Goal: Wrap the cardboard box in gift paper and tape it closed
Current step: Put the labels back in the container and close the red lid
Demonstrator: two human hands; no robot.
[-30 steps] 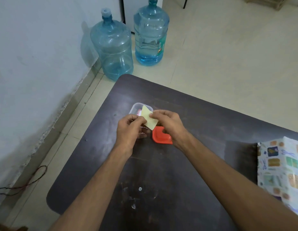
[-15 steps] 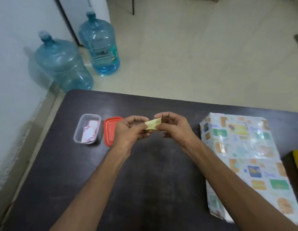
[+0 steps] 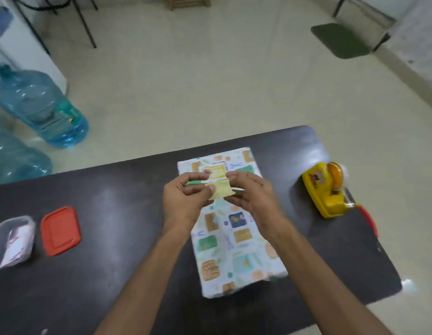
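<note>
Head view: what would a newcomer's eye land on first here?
The gift-wrapped box, bright with patterned paper, lies on the dark table. Above it the left hand and right hand pinch a pale yellow slip. A yellow tape dispenser sits right of it, a red lid far left.

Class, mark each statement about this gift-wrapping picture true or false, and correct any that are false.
1. The left hand and right hand both pinch a pale yellow slip. True.
2. The red lid sits on the clear container. False: it lies on the table beside the container.
3. The yellow tape dispenser stands on the table, right of the box. True.
4. The box is bare cardboard. False: patterned gift paper covers it.
</note>
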